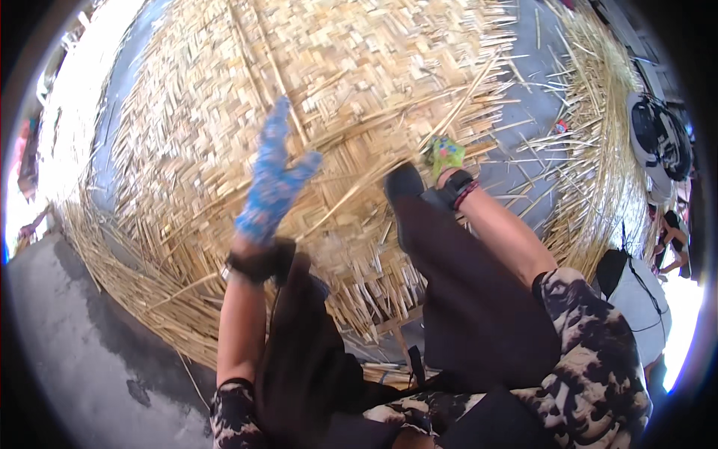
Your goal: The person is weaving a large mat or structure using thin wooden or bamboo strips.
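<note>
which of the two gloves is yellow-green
The right-hand glove, next to the reddish bracelet. Its yellow-green colour sets it apart from the left-hand glove, which is blue with a pale pattern.

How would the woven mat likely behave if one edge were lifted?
The woven mat would probably flex rather than stay rigid, being interlaced from narrow strips. It may be light for its size, since those strips look thin. It might also snag or splinter, as uneven strip ends jut out along its right side.
</note>
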`<state>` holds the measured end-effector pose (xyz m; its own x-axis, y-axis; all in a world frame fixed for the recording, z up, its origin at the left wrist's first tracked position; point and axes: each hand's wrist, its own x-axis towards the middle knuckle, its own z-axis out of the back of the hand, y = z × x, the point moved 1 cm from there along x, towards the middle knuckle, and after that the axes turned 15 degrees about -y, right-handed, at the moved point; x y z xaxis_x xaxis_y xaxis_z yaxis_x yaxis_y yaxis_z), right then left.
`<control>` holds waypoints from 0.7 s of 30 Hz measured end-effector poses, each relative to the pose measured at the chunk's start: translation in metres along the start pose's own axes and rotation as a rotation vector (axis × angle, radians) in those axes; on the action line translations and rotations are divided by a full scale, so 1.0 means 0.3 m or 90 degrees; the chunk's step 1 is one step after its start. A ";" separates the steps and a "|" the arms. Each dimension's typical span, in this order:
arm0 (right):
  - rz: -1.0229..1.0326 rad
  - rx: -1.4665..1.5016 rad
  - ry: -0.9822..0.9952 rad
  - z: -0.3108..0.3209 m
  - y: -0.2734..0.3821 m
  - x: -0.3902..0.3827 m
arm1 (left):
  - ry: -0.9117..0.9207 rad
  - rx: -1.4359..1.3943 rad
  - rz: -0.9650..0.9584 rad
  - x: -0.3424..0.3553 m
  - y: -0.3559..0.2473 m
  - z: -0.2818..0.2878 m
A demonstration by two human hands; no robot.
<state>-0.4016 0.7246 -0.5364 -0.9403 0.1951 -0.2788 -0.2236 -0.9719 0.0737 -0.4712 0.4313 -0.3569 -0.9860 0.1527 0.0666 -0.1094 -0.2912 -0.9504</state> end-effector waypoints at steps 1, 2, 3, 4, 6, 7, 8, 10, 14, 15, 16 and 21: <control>-0.050 0.115 -0.033 0.013 -0.009 -0.001 | 0.050 0.126 -0.005 -0.024 0.088 -0.011; -0.105 0.241 -0.062 0.011 -0.029 0.007 | 0.130 0.292 -0.131 -0.050 0.167 -0.019; -0.168 0.355 -0.088 -0.007 -0.067 0.007 | 0.268 0.349 -0.039 -0.093 0.244 -0.005; -0.229 0.460 -0.112 -0.039 -0.118 0.012 | 0.393 0.380 0.043 -0.141 0.309 0.013; -0.341 0.593 -0.171 -0.125 -0.233 0.008 | 0.338 0.540 -0.112 -0.245 0.391 0.051; -0.379 0.692 -0.225 -0.168 -0.272 0.000 | 0.330 0.551 -0.077 -0.264 0.430 0.077; -0.273 0.563 -0.283 -0.184 -0.309 0.003 | 0.362 0.561 0.020 -0.282 0.464 0.104; -0.313 0.677 -0.275 -0.188 -0.349 -0.012 | 0.314 0.480 0.114 -0.325 0.497 0.137; -0.610 1.113 -0.232 -0.009 -0.287 -0.057 | 0.232 0.331 0.234 -0.325 0.500 0.134; -0.558 1.220 -0.358 0.036 -0.214 -0.074 | 0.226 0.329 0.234 -0.311 0.489 0.115; -0.456 1.343 -0.433 0.086 -0.134 -0.087 | 0.202 0.260 0.187 -0.290 0.470 0.091; 0.487 0.281 -0.316 0.283 0.299 -0.071 | 0.146 0.384 -0.158 -0.183 0.311 0.010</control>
<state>-0.4235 0.6444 -0.4425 -0.8488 -0.3290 0.4139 0.5030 -0.7437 0.4404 -0.4275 0.3929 -0.4482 -0.8782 0.4599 0.1315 -0.4454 -0.6860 -0.5753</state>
